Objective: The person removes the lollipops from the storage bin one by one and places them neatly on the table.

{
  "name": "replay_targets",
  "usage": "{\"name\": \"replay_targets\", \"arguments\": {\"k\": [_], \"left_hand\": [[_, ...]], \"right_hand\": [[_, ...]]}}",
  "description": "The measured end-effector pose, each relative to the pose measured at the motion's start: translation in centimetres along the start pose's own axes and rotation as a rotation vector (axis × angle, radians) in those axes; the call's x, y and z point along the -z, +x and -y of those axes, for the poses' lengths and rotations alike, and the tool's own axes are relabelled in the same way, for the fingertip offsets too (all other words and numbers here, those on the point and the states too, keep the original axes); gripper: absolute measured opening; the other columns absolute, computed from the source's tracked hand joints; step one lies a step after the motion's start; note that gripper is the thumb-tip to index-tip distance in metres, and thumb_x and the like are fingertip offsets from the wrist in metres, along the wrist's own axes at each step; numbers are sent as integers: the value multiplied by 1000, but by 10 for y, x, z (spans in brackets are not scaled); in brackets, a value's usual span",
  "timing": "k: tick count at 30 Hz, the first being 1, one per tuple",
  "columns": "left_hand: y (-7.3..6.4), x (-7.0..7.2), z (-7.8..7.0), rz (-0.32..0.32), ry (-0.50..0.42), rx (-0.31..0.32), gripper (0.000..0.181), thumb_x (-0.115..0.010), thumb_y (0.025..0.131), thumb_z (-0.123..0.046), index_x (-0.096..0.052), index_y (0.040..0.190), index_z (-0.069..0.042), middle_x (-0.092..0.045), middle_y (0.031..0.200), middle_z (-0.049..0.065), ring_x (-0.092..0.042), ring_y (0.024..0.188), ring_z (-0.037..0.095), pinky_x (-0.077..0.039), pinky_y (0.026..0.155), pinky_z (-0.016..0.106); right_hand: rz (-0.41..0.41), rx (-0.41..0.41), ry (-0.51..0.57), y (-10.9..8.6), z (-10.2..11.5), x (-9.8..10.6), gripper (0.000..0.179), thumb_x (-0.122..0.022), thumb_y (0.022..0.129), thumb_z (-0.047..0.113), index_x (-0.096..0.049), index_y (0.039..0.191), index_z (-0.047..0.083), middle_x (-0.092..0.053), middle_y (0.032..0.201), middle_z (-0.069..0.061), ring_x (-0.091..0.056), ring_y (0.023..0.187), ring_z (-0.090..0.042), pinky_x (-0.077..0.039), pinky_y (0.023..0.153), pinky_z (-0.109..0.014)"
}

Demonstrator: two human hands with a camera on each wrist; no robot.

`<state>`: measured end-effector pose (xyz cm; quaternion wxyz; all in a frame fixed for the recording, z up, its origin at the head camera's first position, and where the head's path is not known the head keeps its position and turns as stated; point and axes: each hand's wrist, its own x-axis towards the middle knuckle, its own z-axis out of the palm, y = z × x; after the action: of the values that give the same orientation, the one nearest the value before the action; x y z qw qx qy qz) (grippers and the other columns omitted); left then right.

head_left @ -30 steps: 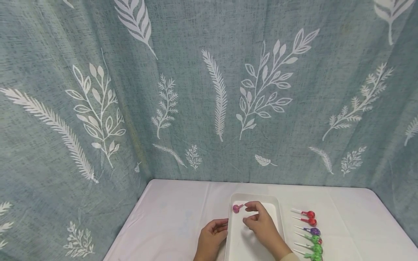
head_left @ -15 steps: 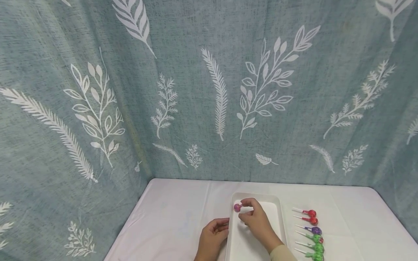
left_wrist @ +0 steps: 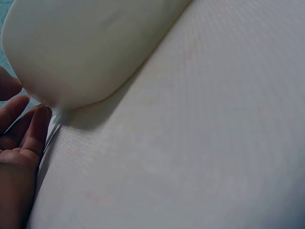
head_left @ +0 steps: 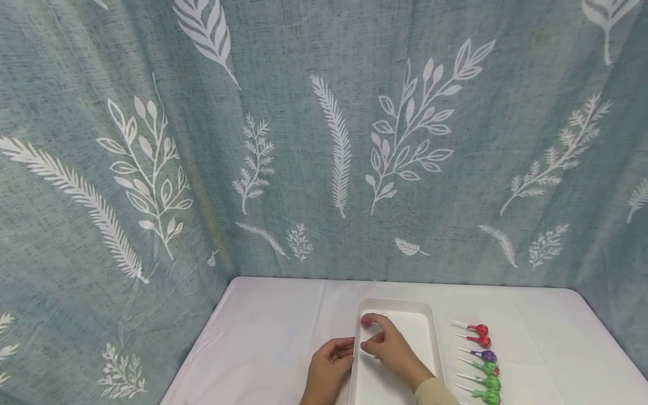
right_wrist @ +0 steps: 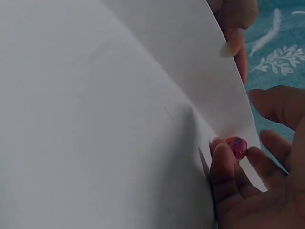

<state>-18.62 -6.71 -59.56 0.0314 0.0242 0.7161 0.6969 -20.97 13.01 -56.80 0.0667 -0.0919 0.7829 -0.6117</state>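
A pink-wrapped lollipop point(head_left: 365, 322) lies in the far left corner of a white rectangular tray point(head_left: 415, 332). My right hand point(head_left: 394, 347) reaches over the tray, its fingertips at the candy and its thumb held apart. In the right wrist view, the lollipop's shiny wrapped head point(right_wrist: 238, 147) shows between the fingers, beside the tray wall. My left hand point(head_left: 328, 370) holds the tray's left side, with the thumb at the rim and fingers along the outer wall. From the left wrist, its fingertips point(left_wrist: 40, 119) show close under the tray's edge.
Right of the tray, several lollipops lie in a column on the white table point(head_left: 273, 332), sticks pointing left: two red point(head_left: 483, 341), one purple point(head_left: 488, 356) and green ones point(head_left: 490, 383). A teal leaf-patterned curtain point(head_left: 293, 169) closes off the back and sides.
My right hand has moved left, from beside the pink lollipop's stick to over its head, covering part of it. The left hand stays at the tray's side.
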Motion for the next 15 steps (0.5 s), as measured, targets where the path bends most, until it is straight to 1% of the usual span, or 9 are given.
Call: {"name": "replay_targets", "arguments": {"k": [3,5,8,10,12,15], "left_hand": [[0,1,1,0,1,-2,33,-74,90,-4,-76,123,0,-77,111,8,-73,107,24,-59,90,22],[0,1,1,1,-4,-3,33,-74,90,-3,-75,123,1,-77,112,8,-73,107,24,-59,90,22],[-1,1,0,7,-15,-8,34,-73,90,-3,-74,124,2,-76,114,9,-73,107,24,-59,91,23],[-1,0,-1,9,-24,-11,34,-73,90,-2,-74,124,3,-76,115,10,-73,107,25,-59,90,23],[-2,0,-1,8,-31,-16,34,-73,90,-1,-73,124,4,-76,116,12,-73,107,26,-59,90,23],[-2,-1,-1,3,-39,-27,35,-73,90,1,-73,124,5,-75,119,14,-73,109,29,-59,89,23]], "right_hand": [[10,27,-29,1,-2,-3,60,-79,91,3,-57,147,1,-52,145,-21,-63,98,-24,-60,66,-34],[12,55,-84,3,-3,-5,58,-81,89,0,-59,144,-1,-51,145,-21,-62,101,-25,-61,71,-34],[2,93,-214,5,-5,-9,56,-82,87,-3,-62,139,0,-53,133,-14,-60,101,-22,-60,80,-32],[-9,104,-290,6,-6,-11,48,-82,86,-4,-66,132,2,-53,122,-7,-58,99,-19,-57,86,-32],[-25,98,-334,6,-6,-12,38,-80,87,-5,-69,122,4,-51,112,-3,-56,95,-17,-56,85,-32],[-42,88,-348,6,-4,-11,27,-79,88,-6,-71,109,8,-50,104,-1,-53,90,-15,-54,80,-30]]}}
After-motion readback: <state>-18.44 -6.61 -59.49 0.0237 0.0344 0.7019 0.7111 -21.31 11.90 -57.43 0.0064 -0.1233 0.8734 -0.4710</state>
